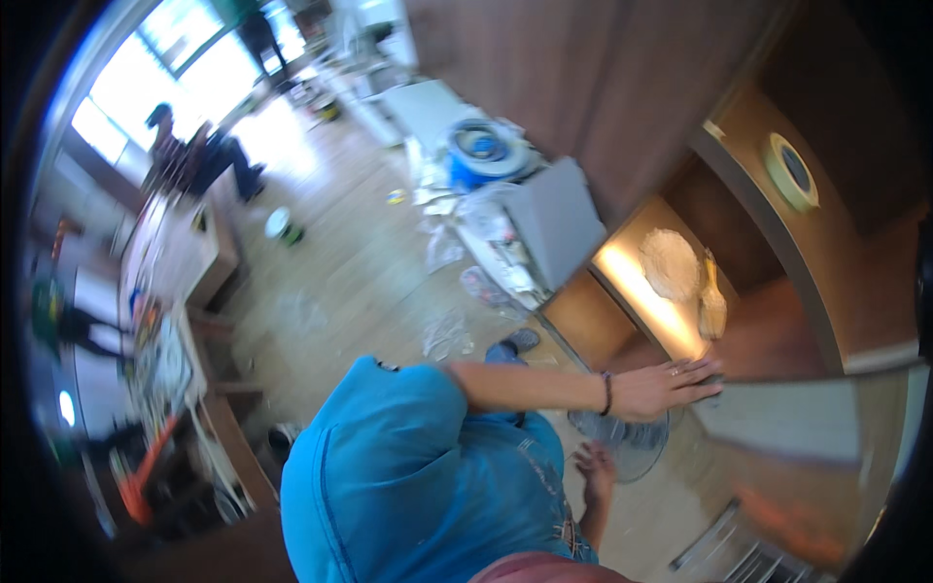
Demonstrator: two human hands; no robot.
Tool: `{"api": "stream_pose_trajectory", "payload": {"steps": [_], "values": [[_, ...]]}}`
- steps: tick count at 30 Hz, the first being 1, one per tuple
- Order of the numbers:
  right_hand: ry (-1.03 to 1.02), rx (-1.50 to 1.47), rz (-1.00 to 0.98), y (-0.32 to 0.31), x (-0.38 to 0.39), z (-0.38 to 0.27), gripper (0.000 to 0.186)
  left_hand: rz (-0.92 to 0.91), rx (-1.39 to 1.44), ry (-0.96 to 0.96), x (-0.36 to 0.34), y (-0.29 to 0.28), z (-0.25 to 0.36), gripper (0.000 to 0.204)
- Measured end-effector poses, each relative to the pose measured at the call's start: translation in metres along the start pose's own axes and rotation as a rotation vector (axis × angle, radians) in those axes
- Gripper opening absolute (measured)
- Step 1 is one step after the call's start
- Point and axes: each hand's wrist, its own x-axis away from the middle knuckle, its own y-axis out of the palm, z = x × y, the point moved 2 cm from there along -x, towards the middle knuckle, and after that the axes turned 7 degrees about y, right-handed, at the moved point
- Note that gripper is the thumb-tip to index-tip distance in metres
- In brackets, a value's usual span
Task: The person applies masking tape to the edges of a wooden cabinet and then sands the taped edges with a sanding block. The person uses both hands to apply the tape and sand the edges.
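My left arm reaches across to a wooden cabinet (583, 316) with lit shelves. My left hand (666, 389) lies with its fingers stretched out at the cabinet's lower edge; a small dark patch shows at the fingertips, too blurred to name. Lower down, close to my body, is my right hand (595, 468), its fingers apart and slightly bent, with nothing visible in them. On the lit shelf nearest my left hand lie a brush (712, 303) and a pale, rough round clump (669, 264). A roll of tape (792, 173) rests against the curved panel farther up.
A round see-through object (632, 449) is below my left hand. Blue round item (481, 146), grey board (559, 223) and plastic scraps litter the floor by the cabinet. A bucket (284, 225), a cluttered workbench (175, 321), a seated person (199, 155) and other people are farther off.
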Motion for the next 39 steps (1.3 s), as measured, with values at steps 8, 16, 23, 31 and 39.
{"api": "stream_pose_trajectory", "payload": {"steps": [8,16,23,31,39], "values": [[0.252,0.648,-0.436,0.087,-0.080,0.064,0.046,1.132,-0.136,-0.619,0.253,-0.130,0.073,0.061],[0.299,0.885,-0.571,0.113,-0.056,0.114,0.043,1.559,-1.189,-0.485,0.366,-0.231,0.369,0.054],[0.286,0.843,-0.619,0.078,-0.004,0.178,0.042,1.806,-0.934,-0.751,0.434,-0.174,0.447,0.055],[0.335,0.905,-0.672,-0.004,0.032,0.238,0.043,1.947,-0.534,-0.671,0.451,-0.046,0.439,0.053],[0.560,0.861,-0.557,-0.113,-0.010,0.327,0.038,0.546,-0.276,-1.285,0.476,0.351,0.211,0.051]]}}
